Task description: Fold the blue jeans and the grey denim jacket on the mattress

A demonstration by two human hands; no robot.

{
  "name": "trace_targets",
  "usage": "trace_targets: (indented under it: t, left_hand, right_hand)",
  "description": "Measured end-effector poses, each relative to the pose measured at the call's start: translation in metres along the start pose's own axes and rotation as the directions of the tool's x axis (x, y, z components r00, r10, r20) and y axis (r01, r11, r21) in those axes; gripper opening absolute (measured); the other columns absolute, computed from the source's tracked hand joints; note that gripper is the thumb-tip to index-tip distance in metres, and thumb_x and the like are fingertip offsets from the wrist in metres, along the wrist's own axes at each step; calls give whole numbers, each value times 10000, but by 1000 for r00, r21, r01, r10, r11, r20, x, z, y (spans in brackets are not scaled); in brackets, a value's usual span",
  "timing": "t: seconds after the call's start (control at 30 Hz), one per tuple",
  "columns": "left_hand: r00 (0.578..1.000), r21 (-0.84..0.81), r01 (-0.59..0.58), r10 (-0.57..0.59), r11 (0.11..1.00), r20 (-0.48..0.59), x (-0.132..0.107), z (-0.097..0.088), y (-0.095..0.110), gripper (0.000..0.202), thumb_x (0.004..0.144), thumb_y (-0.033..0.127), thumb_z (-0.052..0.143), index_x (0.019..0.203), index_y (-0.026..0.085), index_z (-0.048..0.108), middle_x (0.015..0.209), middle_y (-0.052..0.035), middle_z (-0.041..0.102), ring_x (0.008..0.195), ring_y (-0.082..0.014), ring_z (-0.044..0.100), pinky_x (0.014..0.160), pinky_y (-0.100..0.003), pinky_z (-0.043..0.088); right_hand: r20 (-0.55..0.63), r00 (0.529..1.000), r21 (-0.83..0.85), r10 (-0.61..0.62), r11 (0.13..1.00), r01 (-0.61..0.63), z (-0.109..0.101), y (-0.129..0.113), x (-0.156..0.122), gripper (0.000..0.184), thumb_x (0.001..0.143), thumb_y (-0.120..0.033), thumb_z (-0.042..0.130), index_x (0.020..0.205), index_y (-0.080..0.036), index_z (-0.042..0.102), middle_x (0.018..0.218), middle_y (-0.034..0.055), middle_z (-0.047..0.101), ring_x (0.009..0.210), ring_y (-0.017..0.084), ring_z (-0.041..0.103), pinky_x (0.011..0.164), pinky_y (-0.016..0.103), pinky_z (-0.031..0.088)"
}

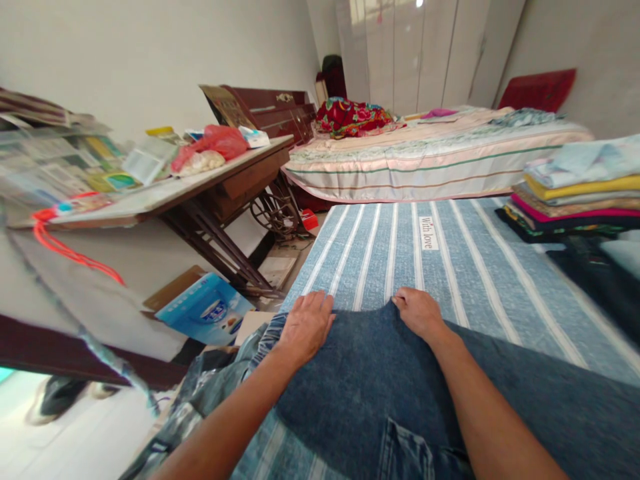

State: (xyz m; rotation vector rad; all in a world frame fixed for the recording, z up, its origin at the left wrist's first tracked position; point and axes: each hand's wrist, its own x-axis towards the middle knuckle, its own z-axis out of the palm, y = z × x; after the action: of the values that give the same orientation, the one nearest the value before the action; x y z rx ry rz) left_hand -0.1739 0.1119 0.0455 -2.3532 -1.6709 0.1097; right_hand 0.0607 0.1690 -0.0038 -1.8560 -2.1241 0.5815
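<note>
A pair of dark blue jeans (360, 373) lies spread over a blue-and-white striped bed cover (375, 247). My left hand (307, 327) rests on the jeans near the gathered waistband (270, 337), palm down with its fingers stretched out. At the far edge of the denim, my right hand (417, 312) pinches the fabric and draws it up into a small peak. One leg of the jeans runs off to the right, partly behind my right forearm. A back pocket (405, 453) shows near the bottom of the view.
Folded clothes (580, 193) are stacked on the right, beside dark garments (600, 280). A cluttered sewing-machine table (200, 183) stands at left, above a blue box (205, 307). Another bed (425, 160) lies beyond. Crumpled clothes (200, 393) sit at lower left.
</note>
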Motion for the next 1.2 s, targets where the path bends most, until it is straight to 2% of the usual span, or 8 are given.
trace_targets:
  t: [0.07,0.23,0.43,0.57,0.67,0.8,0.97,1.2]
  left_hand:
    - [998,-41,-61,60,997,-24,-13,6,10,343,901,256,471,1219,144,533,1321,-142,518,1242,-267,450,1024,-413,363]
    - [997,-108,-68,71,992,25,-37,29,17,546,899,452,444,1357,154,426,1458,-134,365,1357,-266,301,1086,-450,290]
    - [992,-123,-63,76,990,105,-38,27,14,602,904,493,404,1393,144,377,1483,-136,313,1375,-259,260,1091,-456,277]
    - [997,-91,-73,74,993,14,-42,21,21,514,899,405,461,1341,145,451,1471,-128,338,1362,-261,292,1087,-454,300]
    - [996,-99,-76,70,992,-62,-50,19,27,390,915,296,435,1273,175,531,1419,-102,432,1330,-241,360,1082,-432,323]
    - [999,-77,36,-38,996,-26,-57,22,29,413,920,350,422,1274,172,535,1397,-108,458,1303,-265,400,1067,-485,331]
    - [999,-87,22,-20,996,25,-58,23,26,449,926,374,396,1316,170,484,1425,-101,422,1314,-254,384,1061,-489,332]
    - [994,-94,49,-57,994,-89,-63,24,27,373,919,303,413,1224,153,566,1312,-120,548,1238,-260,479,1059,-465,338]
  right_hand:
    - [0,1000,1,-5,1000,5,0,0,0,227,892,-293,453,838,-222,662,861,41,682,819,174,598,620,261,323]
    - [0,1000,-5,-9,1000,9,1,2,0,214,888,-296,470,844,-223,666,871,44,687,828,178,602,628,263,331]
    - [-7,1000,-14,-2,1000,2,1,2,-1,240,899,-298,446,846,-219,667,878,55,693,828,188,610,623,272,334]
    - [-9,1000,-14,-3,1000,2,1,1,-2,232,891,-295,454,842,-222,668,883,59,694,827,195,615,608,275,327]
    - [-8,1000,-11,-3,1000,3,1,1,-1,238,891,-300,450,838,-225,670,878,60,693,826,198,615,602,277,327]
    - [-5,1000,-12,-5,1000,5,0,1,-2,235,889,-296,452,839,-226,670,876,55,692,831,196,614,611,275,333]
    - [-7,1000,-16,-8,1000,8,0,1,-2,238,890,-293,448,841,-228,672,870,47,689,830,188,612,623,270,339]
    - [-7,1000,-5,0,1000,0,1,1,-1,235,886,-301,458,841,-230,678,877,50,692,823,191,614,607,272,333]
